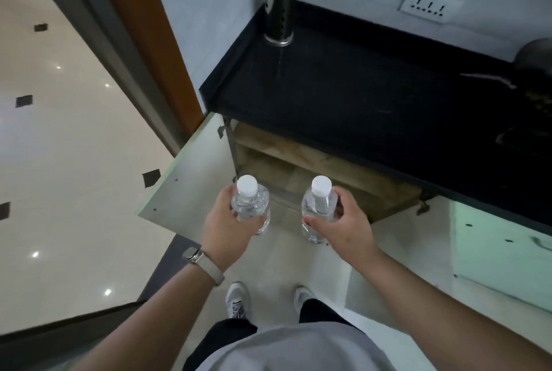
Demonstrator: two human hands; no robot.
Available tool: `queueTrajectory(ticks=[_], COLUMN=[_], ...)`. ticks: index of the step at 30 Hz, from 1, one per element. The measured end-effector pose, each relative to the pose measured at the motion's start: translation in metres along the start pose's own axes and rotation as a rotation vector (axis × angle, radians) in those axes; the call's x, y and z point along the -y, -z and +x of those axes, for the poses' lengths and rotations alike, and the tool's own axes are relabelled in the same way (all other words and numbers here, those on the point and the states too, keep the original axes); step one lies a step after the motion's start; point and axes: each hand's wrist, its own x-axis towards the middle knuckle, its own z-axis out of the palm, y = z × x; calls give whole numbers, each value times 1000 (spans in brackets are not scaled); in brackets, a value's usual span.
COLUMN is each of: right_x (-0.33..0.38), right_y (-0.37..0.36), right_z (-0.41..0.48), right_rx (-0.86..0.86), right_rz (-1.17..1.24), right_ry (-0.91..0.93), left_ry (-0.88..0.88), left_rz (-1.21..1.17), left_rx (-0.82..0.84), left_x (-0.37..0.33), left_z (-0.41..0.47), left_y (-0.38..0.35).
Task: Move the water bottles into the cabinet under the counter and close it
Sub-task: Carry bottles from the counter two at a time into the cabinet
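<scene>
Fingers of left hand [221, 221] wrapped round left bottle [252, 206], right hand [343, 227] gripping right bottle [318, 209]

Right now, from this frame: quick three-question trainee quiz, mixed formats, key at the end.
1. True or false: the cabinet under the counter is shut.
2. What do the hands hold? A) the left hand and the right hand each grip one capped water bottle; B) the left hand holds both; C) nothing.
3. Fill in: the steel holder of sticks stands on the ____.
Key: 1 false, its left door stands open. 2 A: left bottle and right bottle, both upright with white caps. 3 counter.
</scene>
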Motion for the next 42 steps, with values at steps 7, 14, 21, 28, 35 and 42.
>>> queueTrajectory(ticks=[7,14,21,28,35,42], right_x=[31,28,-16,-86,-166,-240], right_y=[-42,-57,-72,-101,-133,-164], right_z=[4,27,75,144,218,280], right_rx=[-80,-60,-13,-5,-77,-152], right_rz=[-40,-65,-58,4,98,196], right_ry=[-61,-55,-85,-81,40,166], left_ry=[-57,-30,28,11,-81,-204], left_rz=[-11,-1,-24,-58,-107,-151], left_rx=[52,105,79,22,30,23], left_x=[20,32,65,116,176,223], left_z=[47,75,112,166,237,293], left_y=[35,26,-12,-68,-139,-199])
